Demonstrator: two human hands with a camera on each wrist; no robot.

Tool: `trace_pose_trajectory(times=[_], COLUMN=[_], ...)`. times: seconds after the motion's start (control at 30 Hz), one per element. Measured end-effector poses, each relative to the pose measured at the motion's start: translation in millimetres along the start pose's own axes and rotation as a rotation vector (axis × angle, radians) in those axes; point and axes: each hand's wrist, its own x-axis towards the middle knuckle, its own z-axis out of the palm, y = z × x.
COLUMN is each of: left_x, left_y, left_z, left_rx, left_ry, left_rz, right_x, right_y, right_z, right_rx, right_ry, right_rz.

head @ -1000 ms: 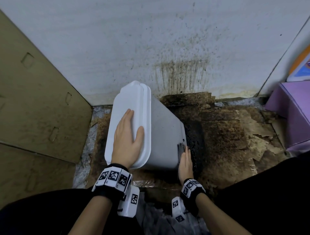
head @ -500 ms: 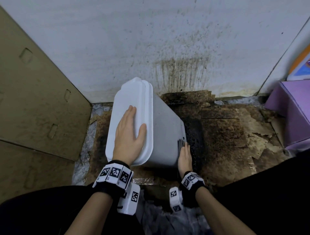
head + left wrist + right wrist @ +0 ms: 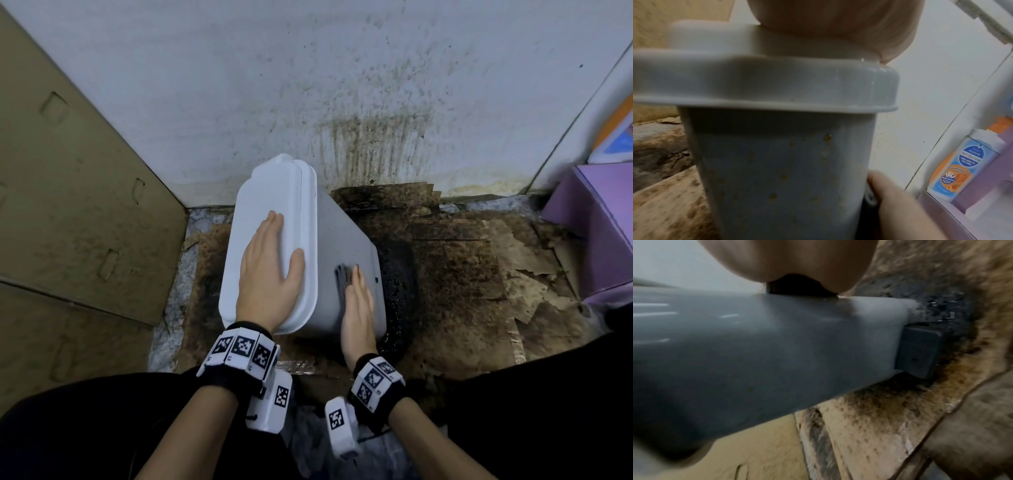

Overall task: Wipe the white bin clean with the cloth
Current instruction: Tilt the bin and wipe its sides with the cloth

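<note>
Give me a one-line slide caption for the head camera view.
Left hand steadies the tilted white bin by its lid while the right hand presses a dark cloth against its side.

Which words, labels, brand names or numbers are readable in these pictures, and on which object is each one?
Bottle, blue and orange label: printed lines too blurred to read; only a hand drawing is clear.
Wrist bands: black-and-white square code patterns, no words.
White bin: no text visible.
Purple box: no text visible.
</note>
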Motion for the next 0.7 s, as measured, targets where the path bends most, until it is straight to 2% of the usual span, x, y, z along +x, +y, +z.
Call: trace_pose_trajectory(times=[0.13, 0.27, 0.37, 0.5, 0.6, 0.7], left_x=[0, 0, -1, 0, 0, 0], left_y=[-2, -7, -11, -13, -15, -16], left_z=[-2, -4, -6, -5, -6, -8], left_rx=[-0.012, -0.033, -0.038, -0.048, -0.050, -0.047], left_ry=[0.009, 0.011, 0.015, 0.015, 0.016, 0.012], left_rz=[-0.002, -0.013, -0.014, -0.010, -0.009, -0.017], right_x=[-23, -14, 2, 21, 27, 21], right_y=[-26, -6, 30, 62, 60, 42], right_z=[10, 1, -12, -29, -29, -21], right_rx=[-0.009, -0.091, -0.138, -0.154, -0.157, -0.199], right_ry=[-0.040, -0.067, -0.070, -0.056, -0.059, -0.059], right_rz=[-0.157, -0.224, -0.137, 0.068, 0.204, 0.196])
